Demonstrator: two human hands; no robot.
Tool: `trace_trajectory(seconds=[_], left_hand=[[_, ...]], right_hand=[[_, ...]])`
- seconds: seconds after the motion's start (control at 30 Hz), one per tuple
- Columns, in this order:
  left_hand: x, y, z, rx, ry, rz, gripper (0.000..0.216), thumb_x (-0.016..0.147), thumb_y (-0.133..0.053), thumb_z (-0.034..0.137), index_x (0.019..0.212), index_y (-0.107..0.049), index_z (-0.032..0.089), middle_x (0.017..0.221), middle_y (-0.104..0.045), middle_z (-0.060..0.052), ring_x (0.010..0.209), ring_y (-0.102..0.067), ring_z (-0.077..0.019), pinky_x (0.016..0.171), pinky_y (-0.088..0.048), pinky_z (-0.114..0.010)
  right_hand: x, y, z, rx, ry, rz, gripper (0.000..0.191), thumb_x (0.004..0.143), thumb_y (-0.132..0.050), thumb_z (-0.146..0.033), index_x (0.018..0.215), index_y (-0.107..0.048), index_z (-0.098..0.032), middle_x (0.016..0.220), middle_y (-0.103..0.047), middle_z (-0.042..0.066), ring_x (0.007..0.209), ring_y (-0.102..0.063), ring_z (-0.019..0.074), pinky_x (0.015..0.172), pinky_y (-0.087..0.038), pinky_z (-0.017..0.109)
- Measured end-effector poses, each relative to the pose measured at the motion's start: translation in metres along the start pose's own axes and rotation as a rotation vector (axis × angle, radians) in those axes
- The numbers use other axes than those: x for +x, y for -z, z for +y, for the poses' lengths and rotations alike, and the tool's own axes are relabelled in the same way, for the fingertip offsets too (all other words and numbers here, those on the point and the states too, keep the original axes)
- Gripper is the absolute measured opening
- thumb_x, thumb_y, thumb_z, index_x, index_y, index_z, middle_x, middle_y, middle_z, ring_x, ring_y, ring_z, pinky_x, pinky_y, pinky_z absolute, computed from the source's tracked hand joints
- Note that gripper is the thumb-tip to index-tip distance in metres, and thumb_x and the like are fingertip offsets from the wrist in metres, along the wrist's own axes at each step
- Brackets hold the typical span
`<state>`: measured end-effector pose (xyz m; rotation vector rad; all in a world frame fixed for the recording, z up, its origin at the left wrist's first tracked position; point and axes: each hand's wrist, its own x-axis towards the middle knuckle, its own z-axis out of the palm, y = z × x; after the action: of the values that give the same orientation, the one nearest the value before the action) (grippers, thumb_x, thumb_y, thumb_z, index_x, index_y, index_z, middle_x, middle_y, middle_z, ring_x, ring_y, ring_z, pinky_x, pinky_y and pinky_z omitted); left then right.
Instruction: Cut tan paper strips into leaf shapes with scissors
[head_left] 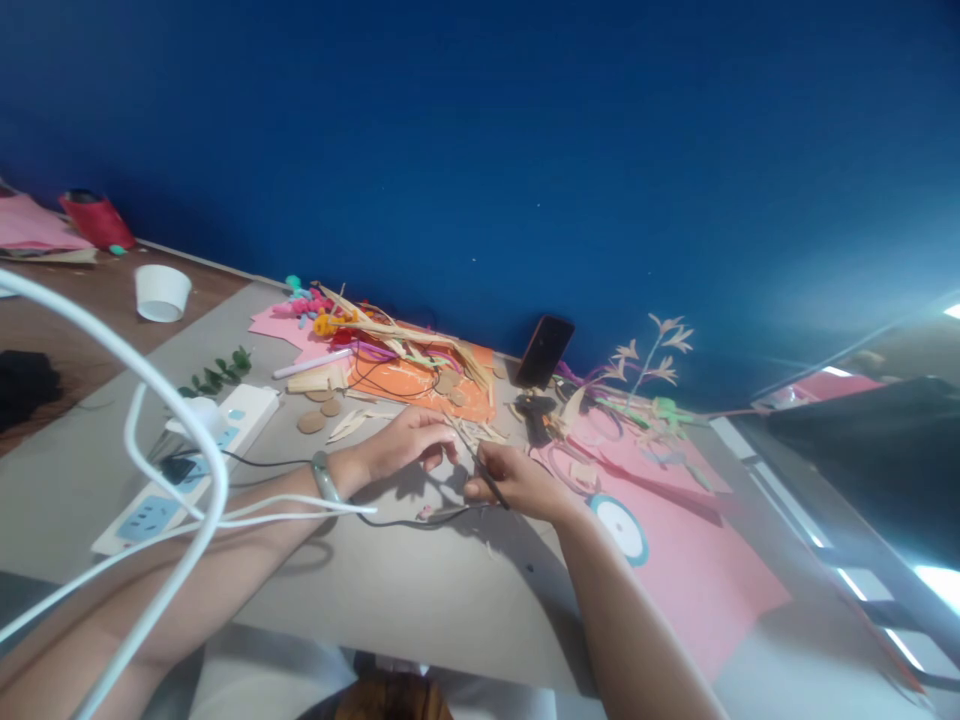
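I view a grey desk (360, 600) | I see white power strip (150, 515), left | green leafy sprig (217, 376) beside it | brown discs (311, 422) near orange sheet (386, 385) | large pink sheet (690, 570), right

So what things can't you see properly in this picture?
In the head view:
Thin dark tool in the right hand: too blurred to name.
Left hand: whether it pinches anything, too blurred.
Power strip: partly hidden behind the white cable.
Pink sheet, far left: cut off by the picture's edge.

Slender dark tool (493, 484) aslant in right hand (517, 480)
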<state>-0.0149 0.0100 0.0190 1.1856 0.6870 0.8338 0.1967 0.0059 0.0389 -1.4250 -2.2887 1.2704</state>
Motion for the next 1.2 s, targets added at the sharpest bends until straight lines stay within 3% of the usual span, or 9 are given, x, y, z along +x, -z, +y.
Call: trace_trajectory(seconds=[0.37, 0.63, 0.73, 0.87, 1.03, 1.2], left_hand=[[0.001, 0.003, -0.006, 0.036, 0.018, 0.018, 0.024, 0.076, -0.055, 0.028, 0.066, -0.066, 0.009, 0.062, -0.063, -0.005, 0.045, -0.045, -0.0065, 0.048, -0.033, -0.021], [0.003, 0.006, -0.012, 0.096, 0.016, -0.021, 0.028, 0.079, -0.052, 0.031, 0.068, -0.067, 0.010, 0.049, -0.052, -0.001, 0.044, -0.044, -0.0075, 0.049, -0.032, -0.021], [0.002, 0.006, -0.010, 0.124, -0.005, 0.005, 0.029, 0.081, -0.052, 0.033, 0.069, -0.067, 0.011, 0.047, -0.050, 0.001, 0.045, -0.043, -0.0075, 0.050, -0.033, -0.021], [0.002, 0.004, -0.009, 0.113, -0.042, 0.042, 0.029, 0.081, -0.055, 0.036, 0.072, -0.067, 0.011, 0.061, -0.059, -0.002, 0.047, -0.045, -0.0065, 0.049, -0.034, -0.020], [0.004, 0.001, -0.011, 0.142, -0.062, 0.053, 0.030, 0.080, -0.057, 0.038, 0.072, -0.066, 0.011, 0.067, -0.061, -0.004, 0.046, -0.045, -0.0059, 0.047, -0.033, -0.020], [0.003, 0.000, -0.009, 0.217, -0.096, 0.113, 0.033, 0.081, -0.055, 0.038, 0.065, -0.063, 0.011, 0.054, -0.054, 0.000, 0.046, -0.044, -0.0069, 0.047, -0.033, -0.020]], right_hand=[[-0.002, 0.000, -0.002, -0.030, -0.031, 0.068, 0.051, 0.062, -0.074, -0.055, 0.061, -0.036, -0.020, 0.053, -0.037, -0.008, 0.051, -0.033, 0.0084, 0.047, -0.022, 0.022], [-0.001, 0.000, 0.002, -0.085, -0.067, 0.141, 0.049, 0.063, -0.072, -0.054, 0.058, -0.037, -0.020, 0.049, -0.038, -0.008, 0.048, -0.032, 0.0081, 0.045, -0.023, 0.022], [0.002, -0.003, 0.003, 0.076, -0.049, 0.251, 0.046, 0.066, -0.071, -0.053, 0.060, -0.039, -0.021, 0.047, -0.045, -0.006, 0.046, -0.036, 0.0091, 0.046, -0.026, 0.022], [0.005, -0.012, -0.005, 0.390, -0.001, 0.423, 0.043, 0.066, -0.070, -0.055, 0.069, -0.044, -0.020, 0.054, -0.057, -0.002, 0.045, -0.040, 0.0096, 0.046, -0.029, 0.023], [0.007, -0.024, -0.015, 0.527, -0.001, 0.588, 0.048, 0.058, -0.078, -0.053, 0.072, -0.047, -0.020, 0.054, -0.049, -0.005, 0.046, -0.038, 0.0083, 0.045, -0.028, 0.022], [0.009, -0.025, -0.016, 0.574, 0.000, 0.613, 0.044, 0.058, -0.078, -0.048, 0.071, -0.047, -0.020, 0.053, -0.046, -0.006, 0.048, -0.038, 0.0090, 0.048, -0.031, 0.023]])
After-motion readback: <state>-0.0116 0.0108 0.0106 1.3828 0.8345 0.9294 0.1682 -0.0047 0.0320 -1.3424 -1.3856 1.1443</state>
